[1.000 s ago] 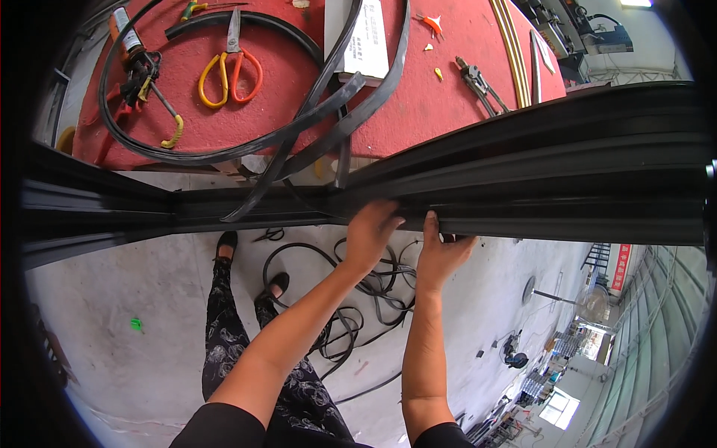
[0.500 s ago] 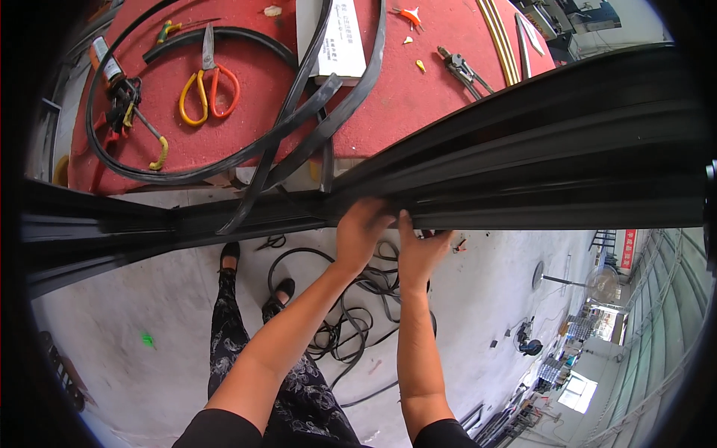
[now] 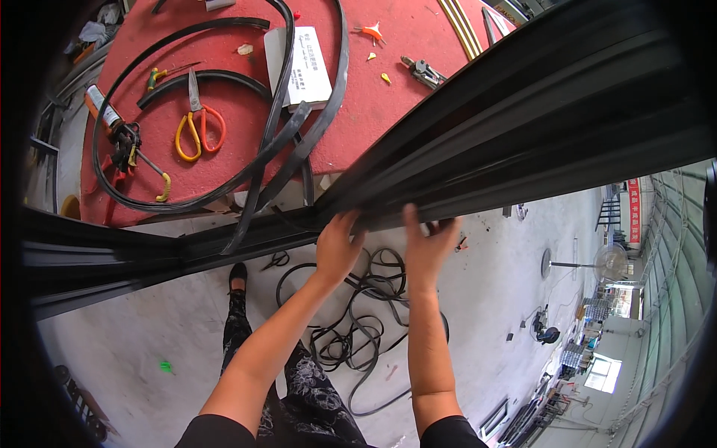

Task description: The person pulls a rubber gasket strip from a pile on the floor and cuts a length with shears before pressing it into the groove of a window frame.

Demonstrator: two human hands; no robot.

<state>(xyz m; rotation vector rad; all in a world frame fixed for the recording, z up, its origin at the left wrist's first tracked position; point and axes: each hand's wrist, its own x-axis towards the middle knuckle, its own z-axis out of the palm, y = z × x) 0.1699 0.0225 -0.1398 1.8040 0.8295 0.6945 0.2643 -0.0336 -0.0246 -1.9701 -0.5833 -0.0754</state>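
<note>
A long black grooved frame profile (image 3: 523, 142) spans the view, joined to a lower black length at the left. My left hand (image 3: 338, 250) is at its lower edge near the joint, fingers curled against it and their tips blurred. Just right of it, my right hand (image 3: 431, 250) has thumb and fingers apart, its tips by the same edge. Whether a thin strip lies under the fingers cannot be made out. Black rubber strip (image 3: 183, 205) loops over the table, one end hanging across the profile.
On the red table (image 3: 246, 142) lie scissors (image 3: 196, 119), a caulking gun (image 3: 123, 138), a white box (image 3: 308, 67), pliers (image 3: 422, 72) and an orange tool (image 3: 371, 32). Tangled black strip (image 3: 358, 313) covers floor beside my feet. A standing fan (image 3: 611, 263) is at the right.
The view has shifted, and the right part of the profile now slants more steeply upward. My hands have moved slightly apart along the edge, the right one's fingers more spread.
</note>
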